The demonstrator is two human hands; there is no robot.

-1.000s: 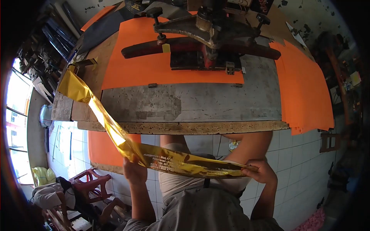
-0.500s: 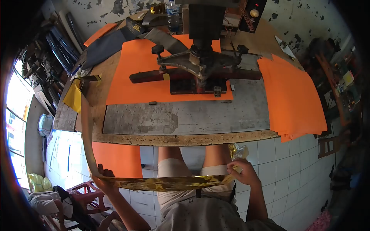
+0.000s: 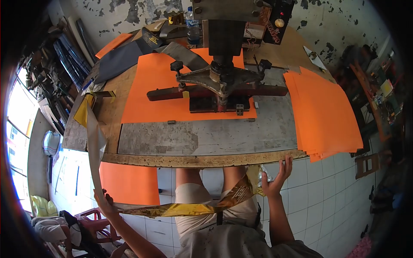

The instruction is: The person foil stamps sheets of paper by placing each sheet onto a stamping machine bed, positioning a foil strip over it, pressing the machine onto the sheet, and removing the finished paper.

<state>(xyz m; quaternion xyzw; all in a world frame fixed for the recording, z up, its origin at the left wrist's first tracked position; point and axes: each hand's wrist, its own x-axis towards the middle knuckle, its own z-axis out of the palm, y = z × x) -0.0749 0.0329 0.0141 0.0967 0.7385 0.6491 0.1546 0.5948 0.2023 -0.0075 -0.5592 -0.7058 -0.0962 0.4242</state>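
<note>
A long gold foil strip [image 3: 180, 210] sags across my lap, its shiny face showing. My left hand [image 3: 106, 204] is closed on the strip at the lower left. From there its pale side climbs to a yellow-gold piece [image 3: 81, 114] at the table's left edge. My right hand [image 3: 277, 178] is raised just below the front edge, its fingers stretched and thumb apart. Beside that thumb, the strip's right part rises to crumpled foil [image 3: 263, 175]. Above the table is a dark press [image 3: 221, 81], with a large orange sheet [image 3: 150, 86] under its head.
A fanned stack of orange sheets [image 3: 325, 116] overhangs the table's right side. More orange sheets [image 3: 129, 182] lie below the front edge at left. Dark material [image 3: 118, 64], a water bottle [image 3: 192, 26] and a control box [image 3: 279, 21] stand at the back. Another person [image 3: 60, 230] sits at lower left.
My right hand has moved up toward the table edge and its fingers have spread from a pinch. The strip's right part now rises and twists. My left hand has shifted slightly left.
</note>
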